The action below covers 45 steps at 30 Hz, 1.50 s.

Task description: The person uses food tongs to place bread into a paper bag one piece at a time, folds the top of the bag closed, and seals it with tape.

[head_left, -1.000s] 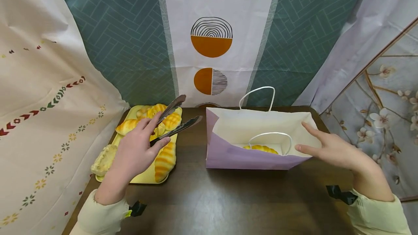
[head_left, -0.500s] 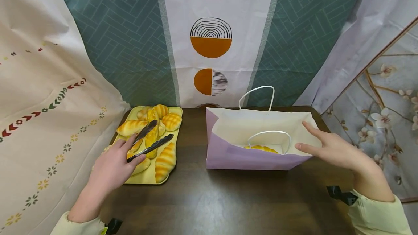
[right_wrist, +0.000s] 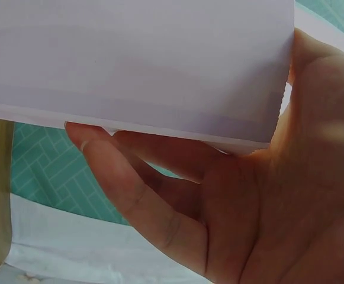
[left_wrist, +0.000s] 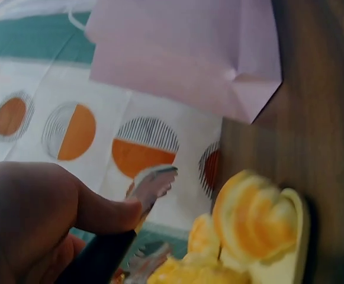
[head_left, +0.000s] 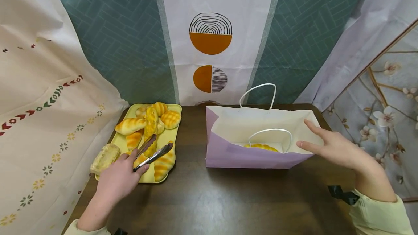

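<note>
My left hand (head_left: 120, 180) holds a pair of black-handled metal tongs (head_left: 148, 159) over the front part of a yellow tray (head_left: 143, 178). The tongs' arms are spread, their tips above a long yellow bread (head_left: 151, 148) and a striped croissant-shaped bread (head_left: 164, 168). In the left wrist view a thumb lies along the tongs (left_wrist: 154, 183). On the right, my right hand (head_left: 343, 151) holds the right side of a lilac paper bag (head_left: 248, 159), thumb and a finger inside the opening, other fingers outside in the right wrist view. A yellow bread (head_left: 262, 147) lies inside the bag.
Several more breads crowd the tray, among them a round scored bun (head_left: 171, 119) and a pointed loaf (head_left: 130, 126). A pale hollow bread (head_left: 105, 158) sits at its left edge. White handles (head_left: 258, 88) rise from the bag. Cloth (head_left: 137, 46) hangs behind the brown table (head_left: 209, 198).
My left hand first moved left and toward me over the tray with the tongs, then slightly right and nearer me. My right hand stays at the bag's side.
</note>
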Motion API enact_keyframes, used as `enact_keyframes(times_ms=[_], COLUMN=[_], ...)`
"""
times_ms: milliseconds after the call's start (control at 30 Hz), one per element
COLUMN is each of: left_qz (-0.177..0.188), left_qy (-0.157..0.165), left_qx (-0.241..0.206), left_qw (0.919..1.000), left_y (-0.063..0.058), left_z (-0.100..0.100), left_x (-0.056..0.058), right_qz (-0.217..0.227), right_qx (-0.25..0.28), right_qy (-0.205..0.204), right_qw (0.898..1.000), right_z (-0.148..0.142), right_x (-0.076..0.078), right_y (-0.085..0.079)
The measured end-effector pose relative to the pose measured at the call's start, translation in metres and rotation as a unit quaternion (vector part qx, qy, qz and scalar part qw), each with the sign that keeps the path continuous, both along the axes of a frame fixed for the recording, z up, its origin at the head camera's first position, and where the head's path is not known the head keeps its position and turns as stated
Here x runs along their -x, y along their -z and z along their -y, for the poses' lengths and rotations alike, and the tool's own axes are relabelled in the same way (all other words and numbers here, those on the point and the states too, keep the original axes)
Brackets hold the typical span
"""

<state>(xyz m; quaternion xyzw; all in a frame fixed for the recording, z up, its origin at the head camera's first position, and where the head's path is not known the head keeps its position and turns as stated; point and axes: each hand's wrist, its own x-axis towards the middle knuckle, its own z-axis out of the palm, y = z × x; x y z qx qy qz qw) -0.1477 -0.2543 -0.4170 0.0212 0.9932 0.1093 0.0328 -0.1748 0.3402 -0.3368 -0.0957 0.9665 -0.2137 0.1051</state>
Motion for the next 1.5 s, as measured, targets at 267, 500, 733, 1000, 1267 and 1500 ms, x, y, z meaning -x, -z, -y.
enact_keyframes(times_ms=[267,500,733,1000,1267,1500], left_qz=[0.036,0.067,0.081,0.081,0.088,0.105], left_qy=[0.005,0.005,0.02,0.02,0.02,0.013], left_qx=[0.027,0.041,0.048,0.055,0.047,0.042], left_qw=[0.999,0.9969,0.9954,0.995,0.9948,0.9935], left_y=[0.012,0.022,0.024,0.026,0.031,0.033], left_z=[-0.014,-0.014,-0.014,-0.019,-0.02,-0.018], left_x=[-0.005,-0.005,-0.01,-0.009,-0.005,-0.003], right_qz=[0.002,0.003,0.009,0.006,0.011,0.004], right_qx=[-0.002,-0.009,-0.009,-0.008,-0.005,-0.003], right_qy=[0.001,-0.002,0.0,0.0,-0.001,-0.004], right_qw=[1.0,1.0,1.0,1.0,1.0,1.0], right_z=[0.001,0.001,0.002,0.002,0.003,0.002], right_x=[0.0,0.002,0.001,-0.002,-0.004,-0.006], right_y=[0.0,0.001,0.001,0.001,0.001,-0.001])
